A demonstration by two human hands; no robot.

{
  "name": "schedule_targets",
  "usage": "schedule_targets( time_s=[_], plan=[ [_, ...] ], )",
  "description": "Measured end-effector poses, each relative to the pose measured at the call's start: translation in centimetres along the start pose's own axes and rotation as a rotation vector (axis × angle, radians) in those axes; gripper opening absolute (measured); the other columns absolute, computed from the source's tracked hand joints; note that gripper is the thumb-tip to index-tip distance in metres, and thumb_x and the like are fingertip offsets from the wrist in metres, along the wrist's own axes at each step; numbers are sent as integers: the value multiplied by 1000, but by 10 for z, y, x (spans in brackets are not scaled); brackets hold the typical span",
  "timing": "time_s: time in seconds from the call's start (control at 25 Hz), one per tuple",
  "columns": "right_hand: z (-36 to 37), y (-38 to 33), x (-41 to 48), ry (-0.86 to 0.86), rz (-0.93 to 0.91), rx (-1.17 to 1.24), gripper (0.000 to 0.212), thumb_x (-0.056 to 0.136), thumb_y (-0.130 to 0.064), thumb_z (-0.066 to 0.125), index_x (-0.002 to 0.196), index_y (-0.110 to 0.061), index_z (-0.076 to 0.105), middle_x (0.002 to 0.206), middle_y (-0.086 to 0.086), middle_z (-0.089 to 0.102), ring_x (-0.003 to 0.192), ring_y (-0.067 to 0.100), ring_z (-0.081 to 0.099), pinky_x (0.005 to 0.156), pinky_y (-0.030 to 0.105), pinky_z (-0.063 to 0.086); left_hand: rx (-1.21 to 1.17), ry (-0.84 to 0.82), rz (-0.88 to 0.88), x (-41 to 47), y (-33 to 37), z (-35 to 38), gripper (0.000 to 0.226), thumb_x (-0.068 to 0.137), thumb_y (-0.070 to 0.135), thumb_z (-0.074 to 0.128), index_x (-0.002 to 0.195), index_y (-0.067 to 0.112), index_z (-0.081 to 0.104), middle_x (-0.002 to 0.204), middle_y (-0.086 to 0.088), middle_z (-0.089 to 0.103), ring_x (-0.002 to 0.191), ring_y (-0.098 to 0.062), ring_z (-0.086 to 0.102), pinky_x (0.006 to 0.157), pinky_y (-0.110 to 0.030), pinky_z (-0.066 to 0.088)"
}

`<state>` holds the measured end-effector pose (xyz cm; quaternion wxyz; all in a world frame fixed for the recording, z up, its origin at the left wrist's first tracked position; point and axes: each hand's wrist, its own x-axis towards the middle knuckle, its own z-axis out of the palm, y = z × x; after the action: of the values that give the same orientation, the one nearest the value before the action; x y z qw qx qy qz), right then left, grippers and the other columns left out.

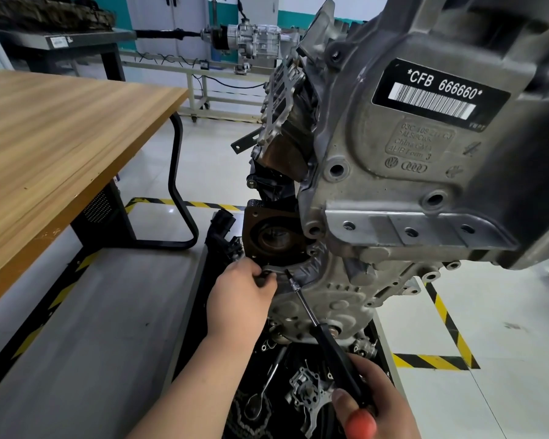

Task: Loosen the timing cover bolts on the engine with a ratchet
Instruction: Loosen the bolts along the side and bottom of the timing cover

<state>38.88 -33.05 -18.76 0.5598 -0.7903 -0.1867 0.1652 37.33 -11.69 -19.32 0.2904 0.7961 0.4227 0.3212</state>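
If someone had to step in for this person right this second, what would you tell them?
Left hand: pinches a small dark part at the left edge of the timing cover.
Right hand: grips a black-handled driver, with its tip against the cover beside the left fingers.
A ratchet lies among loose parts below the engine.
Done: I cannot tell how many bolts are already loose.
Left: work the fastener at the tip, then the remaining cover bolts.
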Motion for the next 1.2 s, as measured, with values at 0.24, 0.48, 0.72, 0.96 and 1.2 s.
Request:
schedule_targets(
  time_s=[0.24,0.48,0.72,0.96,1.2],
  plan=[
    [-4,-7,-7,30,-10,43,34,54,-23,57,85,-33,65,66,-17,67,53,-2,58,53,7,41,-15,28,-161,-8,17,3,24,83,27,66,64,20,53,54,8,53,45,-4,43,40,-19,26],
    [-10,-6,-14,-2,-7,92,37,73,0,70,85,-35,64,71,-18,68,62,-6,60,58,5,43,-129,22,-376,-11,30,6,37,81,25,65,48,17,52,43,4,49,41,-11,46,39,-19,24],
    [-28,2,-23,-21,-32,107,27,69,-23,65,90,-39,61,78,-29,65,72,-9,60,60,4,41,-98,-78,-368,-3,31,-1,34,82,35,58,66,6,62,61,-7,62,63,-30,61,49,-27,42],
    [-39,-4,-25,-57,-60,127,31,57,-48,63,88,-44,65,76,-21,67,63,-4,60,55,6,42,-662,-195,-658,-29,46,-3,26,88,29,47,74,9,56,59,1,53,28,-10,41,51,-42,59],
    [-42,-10,-33,-135,-121,24,25,76,-44,66,101,-40,61,78,-16,69,62,-1,60,54,11,42,-1098,-330,-817,-69,45,-34,27,85,19,33,69,12,53,48,2,42,30,-13,31,39,-25,46]
  ],
)
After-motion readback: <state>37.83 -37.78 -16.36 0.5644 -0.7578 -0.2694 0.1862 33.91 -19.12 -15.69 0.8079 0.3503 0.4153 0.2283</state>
